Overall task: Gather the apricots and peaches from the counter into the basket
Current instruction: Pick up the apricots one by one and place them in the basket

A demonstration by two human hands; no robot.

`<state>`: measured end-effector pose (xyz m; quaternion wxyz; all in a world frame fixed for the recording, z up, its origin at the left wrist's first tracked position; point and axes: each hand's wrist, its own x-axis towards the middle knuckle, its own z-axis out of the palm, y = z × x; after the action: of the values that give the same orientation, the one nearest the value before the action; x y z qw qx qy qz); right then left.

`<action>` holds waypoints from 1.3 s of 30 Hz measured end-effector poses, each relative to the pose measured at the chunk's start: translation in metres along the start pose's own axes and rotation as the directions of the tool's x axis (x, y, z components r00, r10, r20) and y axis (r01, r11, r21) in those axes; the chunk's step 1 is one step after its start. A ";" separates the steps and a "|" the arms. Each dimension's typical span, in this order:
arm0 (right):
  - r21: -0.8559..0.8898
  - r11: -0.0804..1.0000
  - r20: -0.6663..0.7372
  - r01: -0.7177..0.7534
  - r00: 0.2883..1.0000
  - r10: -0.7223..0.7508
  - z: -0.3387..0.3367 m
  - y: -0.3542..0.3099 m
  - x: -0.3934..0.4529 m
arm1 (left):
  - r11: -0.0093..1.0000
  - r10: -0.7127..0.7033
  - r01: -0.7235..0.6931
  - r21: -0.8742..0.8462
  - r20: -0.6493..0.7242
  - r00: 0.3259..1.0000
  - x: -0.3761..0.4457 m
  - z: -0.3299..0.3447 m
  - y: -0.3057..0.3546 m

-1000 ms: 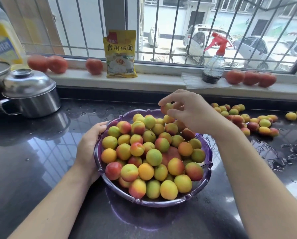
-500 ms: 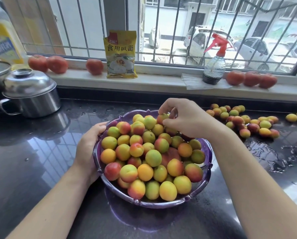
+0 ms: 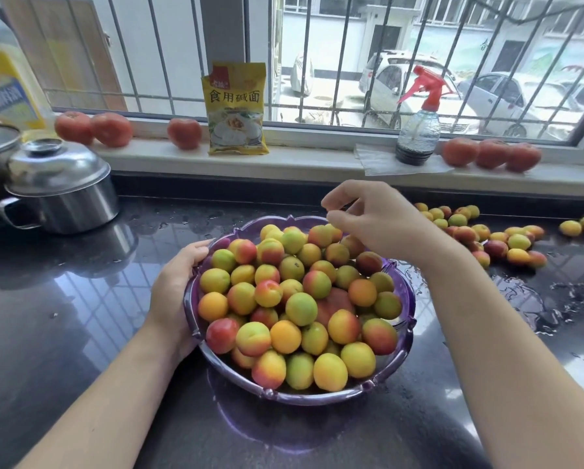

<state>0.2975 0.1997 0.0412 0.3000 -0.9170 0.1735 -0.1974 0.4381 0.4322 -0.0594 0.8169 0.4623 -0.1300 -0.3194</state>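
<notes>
We steadied the heaped purple scalloped plastic basket (image 3: 406,301) on the dark glossy stone bench (image 3: 63,299).

Our left hand (image 3: 175,292) gripped its left rim, fingers curled over the edge. Our right hand (image 3: 375,218) hovered above the far side of the pile with fingers loosely bent, holding nothing. More small yellow-red apricots and peaches (image 3: 480,235) lay scattered on the bench, far right of the basket.
</notes>
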 end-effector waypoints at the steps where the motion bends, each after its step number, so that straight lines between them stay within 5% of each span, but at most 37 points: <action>1: 0.014 1.000 -0.066 -0.015 0.998 0.016 -0.004 0.003 -0.001 | 1.000 -0.005 0.005 0.000 0.004 1.000 -0.001 0.002 0.000; 5: 0.115 0.988 -0.340 -0.103 0.930 0.136 -0.019 0.028 -0.017 | 1.000 -0.028 0.028 -0.010 -0.013 1.000 -0.004 0.006 0.003; 9: -0.034 0.961 -0.551 -0.275 0.807 0.211 -0.009 0.080 -0.066 | 0.999 -0.041 0.041 -0.008 -0.012 0.999 -0.007 0.007 0.003; 14: -0.160 0.806 -0.631 -0.571 0.686 0.361 -0.009 0.133 -0.102 | 0.999 -0.051 0.051 0.004 -0.039 0.998 -0.013 0.008 0.005; 20: -0.274 0.739 -0.495 -0.616 0.749 0.440 -0.009 0.151 -0.091 | 0.998 -0.048 0.051 0.040 -0.072 0.996 -0.017 0.010 0.007; 27: -0.290 0.698 -0.431 -0.655 0.741 0.515 -0.010 0.164 -0.078 | 0.997 -0.066 0.068 0.032 -0.070 0.995 -0.019 0.015 0.009; 35: -0.115 0.875 -0.619 -0.471 0.723 0.307 -0.013 0.131 -0.083 | 0.996 -0.082 0.084 0.020 -0.089 0.993 -0.023 0.017 0.011; 39: 0.013 0.945 -0.582 -0.326 0.766 0.272 -0.019 0.104 -0.088 | 0.996 -0.088 0.090 0.014 -0.085 0.992 -0.023 0.018 0.012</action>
<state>0.1925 0.1503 -0.0316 0.2199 -0.7868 0.4085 -0.4072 0.4163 0.4388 -0.0375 0.8024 0.4879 -0.0775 -0.3347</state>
